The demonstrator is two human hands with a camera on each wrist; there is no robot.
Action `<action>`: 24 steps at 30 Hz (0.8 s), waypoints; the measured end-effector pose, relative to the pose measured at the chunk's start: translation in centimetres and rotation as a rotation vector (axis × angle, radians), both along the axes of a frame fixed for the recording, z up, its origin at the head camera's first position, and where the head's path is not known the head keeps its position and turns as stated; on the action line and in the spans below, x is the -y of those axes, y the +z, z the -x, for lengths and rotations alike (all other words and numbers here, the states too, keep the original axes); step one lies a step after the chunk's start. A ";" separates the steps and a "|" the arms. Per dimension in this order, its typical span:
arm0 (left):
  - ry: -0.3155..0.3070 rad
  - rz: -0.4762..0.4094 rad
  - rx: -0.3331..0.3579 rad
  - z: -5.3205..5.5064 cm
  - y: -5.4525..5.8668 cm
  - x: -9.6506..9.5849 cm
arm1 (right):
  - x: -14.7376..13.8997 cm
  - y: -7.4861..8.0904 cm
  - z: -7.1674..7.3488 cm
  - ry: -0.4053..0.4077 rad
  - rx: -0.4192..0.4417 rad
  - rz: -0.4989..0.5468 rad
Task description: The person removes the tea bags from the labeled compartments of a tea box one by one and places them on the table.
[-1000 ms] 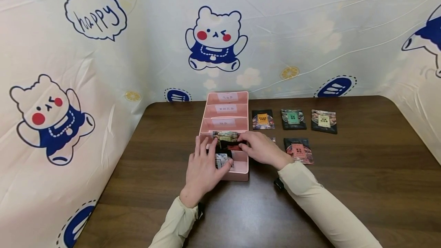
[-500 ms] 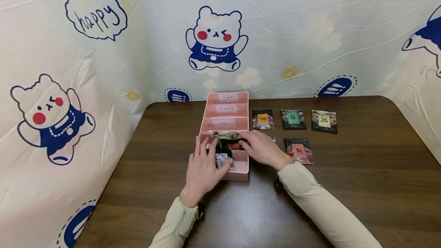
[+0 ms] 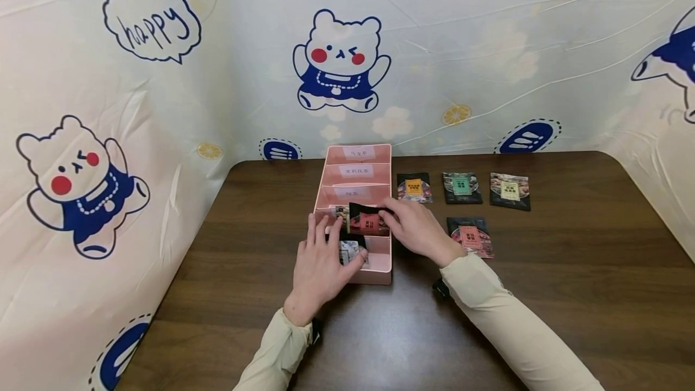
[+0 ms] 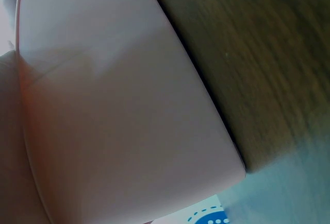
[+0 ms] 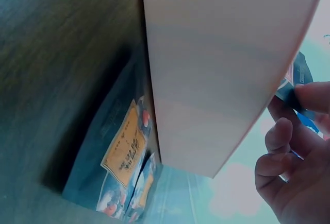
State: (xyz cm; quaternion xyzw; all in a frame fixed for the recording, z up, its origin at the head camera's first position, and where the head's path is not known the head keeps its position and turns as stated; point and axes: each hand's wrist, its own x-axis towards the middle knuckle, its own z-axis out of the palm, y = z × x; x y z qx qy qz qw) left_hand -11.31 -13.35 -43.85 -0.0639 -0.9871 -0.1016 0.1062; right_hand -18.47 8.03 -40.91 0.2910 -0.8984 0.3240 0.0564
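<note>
My right hand (image 3: 419,229) pinches the top right corner of a black tea sachet with a red label (image 3: 370,223) at the fourth compartment of a pink divided box (image 3: 371,278). In the right wrist view, thumb and fingers hold the dark sachet (image 5: 302,72) just over the rim. Behind it, partly covered, shows another sachet with a colourful print (image 3: 341,215). My left hand (image 3: 321,269) rests over the box's left rim with its fingers spread. Its thumb lies by a sachet with a pale label (image 3: 349,251) in the front compartment.
Right of the box, sachets with an orange label (image 3: 414,188), a green label (image 3: 462,188), a yellow label (image 3: 510,190) and a red label (image 3: 470,238) lie on the brown table (image 3: 488,312). White paper labels (image 3: 356,171) mark the rear compartments. A printed cloth hangs behind.
The red-label sachet has come up and stands more upright, its label facing me and covering more of the sachet behind. My right hand has shifted slightly up and right; the left stays put.
</note>
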 end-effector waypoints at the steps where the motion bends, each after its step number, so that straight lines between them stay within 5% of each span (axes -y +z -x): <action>1: 0.000 -0.001 0.003 0.0 0.0 0.0 | 0.0 0.0 0.0 -0.003 0.001 0.010; 15: 0.002 -0.015 0.019 0.0 0.1 0.1 | -0.6 0.9 0.0 -0.040 0.083 0.118; 24: 0.003 -0.012 0.015 -0.1 0.2 0.1 | -1.1 1.6 0.1 -0.048 0.062 0.198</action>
